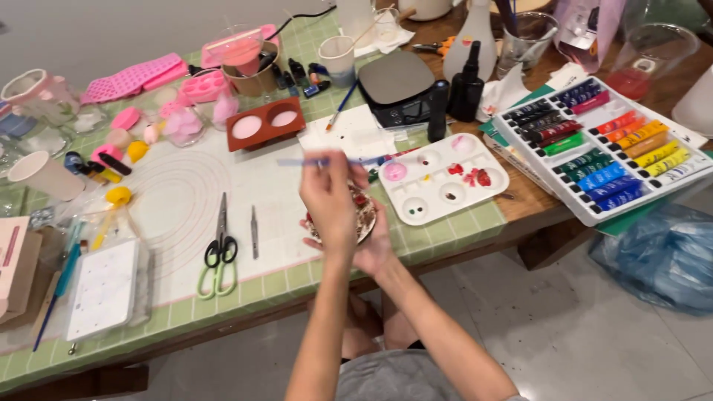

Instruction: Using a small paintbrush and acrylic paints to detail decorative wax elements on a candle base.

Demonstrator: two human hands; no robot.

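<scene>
A: Scene status, biggest items first.

B: A table [445, 230] with a green checked cover is seen. A white working mat [186, 215] with ring markings is laid across it. At the right edge, a white tray of paint tubes [601, 148] is set, colours sorted in rows. A dark kitchen scale [397, 85] is placed behind the mat, with a black bottle [468, 82] just beside it.

A: Mid-size?

B: A white mixing palette [443, 178] with red and pink dabs is located between the mat and the tube tray. A brown mould [265, 122] with two pink rounds is seen at the mat's far edge. Green-handled scissors [220, 249] are laid on the mat, tweezers [254, 232] just beside them.

A: Hands?

B: The left hand [330, 200] is closed around a thin paintbrush [342, 160], held roughly level, tip pointed toward the palette. The right hand [371, 249] is cupped under a small round painted piece [364, 212], gripped from below. The piece is held above the table's near edge, just beside the palette; it is partly hidden by the left hand. Red marks are visible on it; further detail cannot be told.
</scene>
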